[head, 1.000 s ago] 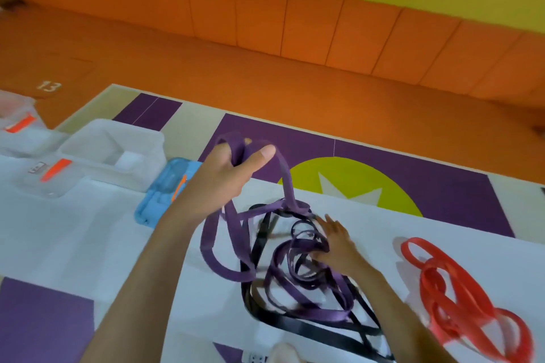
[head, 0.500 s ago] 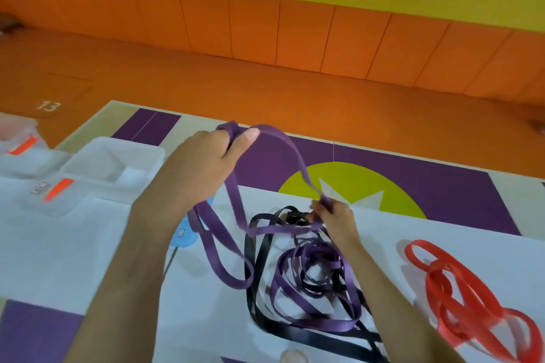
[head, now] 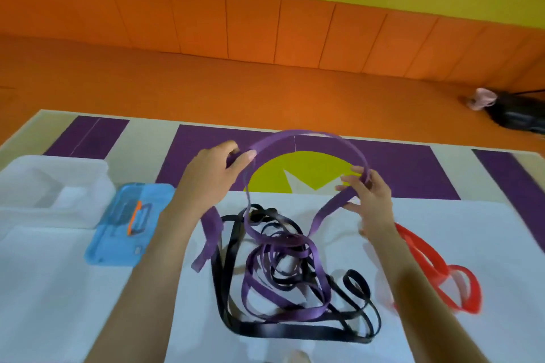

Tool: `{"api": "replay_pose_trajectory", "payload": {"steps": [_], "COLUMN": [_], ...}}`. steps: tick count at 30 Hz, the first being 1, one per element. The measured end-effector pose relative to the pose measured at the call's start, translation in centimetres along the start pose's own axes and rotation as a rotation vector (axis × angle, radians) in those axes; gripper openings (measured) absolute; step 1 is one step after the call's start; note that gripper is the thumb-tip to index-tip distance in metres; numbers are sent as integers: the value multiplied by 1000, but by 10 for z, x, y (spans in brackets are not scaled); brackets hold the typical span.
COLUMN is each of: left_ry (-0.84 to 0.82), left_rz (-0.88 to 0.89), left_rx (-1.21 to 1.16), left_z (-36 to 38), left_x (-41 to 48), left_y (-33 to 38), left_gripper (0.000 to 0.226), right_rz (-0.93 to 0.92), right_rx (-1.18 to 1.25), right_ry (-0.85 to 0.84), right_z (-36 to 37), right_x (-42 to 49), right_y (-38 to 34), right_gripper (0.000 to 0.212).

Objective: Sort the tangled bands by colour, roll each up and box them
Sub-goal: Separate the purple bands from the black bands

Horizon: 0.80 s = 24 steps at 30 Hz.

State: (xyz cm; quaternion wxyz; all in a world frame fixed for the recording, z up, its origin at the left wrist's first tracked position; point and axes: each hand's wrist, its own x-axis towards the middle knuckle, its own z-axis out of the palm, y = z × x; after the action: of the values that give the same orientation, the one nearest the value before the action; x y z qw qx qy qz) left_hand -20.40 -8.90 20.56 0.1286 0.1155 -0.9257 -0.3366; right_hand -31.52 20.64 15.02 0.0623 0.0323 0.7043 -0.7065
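A purple band (head: 309,138) arches between my hands above the white sheet. My left hand (head: 211,177) pinches one side of it between thumb and fingers. My right hand (head: 368,194) grips the other side, where the band bends down. Both ends trail into a tangle of purple bands (head: 283,268) and black bands (head: 283,330) lying on the sheet below my hands. A red band (head: 436,271) lies apart at the right, partly hidden by my right forearm.
A clear plastic box (head: 56,186) stands at the left on the white sheet (head: 59,303). Beside it lies a blue lid (head: 129,227) with an orange clip. Behind are a purple and yellow mat, orange floor and wall padding. A dark bag (head: 516,115) sits far right.
My right hand has left the tangle and risen to the right, gripping the purple band. The band now spans both hands as a raised arch.
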Motion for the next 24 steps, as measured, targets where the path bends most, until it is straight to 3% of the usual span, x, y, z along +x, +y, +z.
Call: {"api": "replay_pose_trajectory", "payload": {"steps": [2,3,5,7,8,10,13,15,18,20,21,22,24], "left_ry": [-18,-32,-86,-164,-201,-271,-289,-272,-274,-375,-427,-454,-413], "left_rz": [-13,-24,-53,-34,-7,32,60,86,-55,-152,-168,-173,-160], "left_rx": [-334,-464,-619,-652,-621,-552,-531,-499,-600,-645,-671,-708,-717], "left_z": [22,32,54,73,81,92,96,94,97,104,107,108,105], "left_x": [-1,-3,-9,-13,-15,-20,-29,-35,-49,-62,-67,-70,-69], "left_y": [17,25,38,43,43,44,48,39,10,-7,-12,-15,-18], "left_gripper": [45,42,32,25,25,23,13,23,84,125,135,136,109], "right_rz": [65,95,137,119,107,70,33,48,43,43,32,12,-16], "right_rx": [-47,-55,-70,-125,-165,-227,-240,-218,-109,-29,-22,-42,-98], "right_ry": [-171,-255,-428,-595,-656,-695,-484,-415,-426,-395,-402,-419,-452], "right_z": [7,11,21,32,37,49,57,54,53,61,68,76,92], "right_x": [-14,-20,-30,-37,-40,-45,-48,-46,-48,-50,-49,-48,-47], "right_y": [6,10,19,30,36,43,48,50,49,42,38,34,27], "right_gripper": [37,58,103,126,125,101,45,28,28,28,28,28,28]}}
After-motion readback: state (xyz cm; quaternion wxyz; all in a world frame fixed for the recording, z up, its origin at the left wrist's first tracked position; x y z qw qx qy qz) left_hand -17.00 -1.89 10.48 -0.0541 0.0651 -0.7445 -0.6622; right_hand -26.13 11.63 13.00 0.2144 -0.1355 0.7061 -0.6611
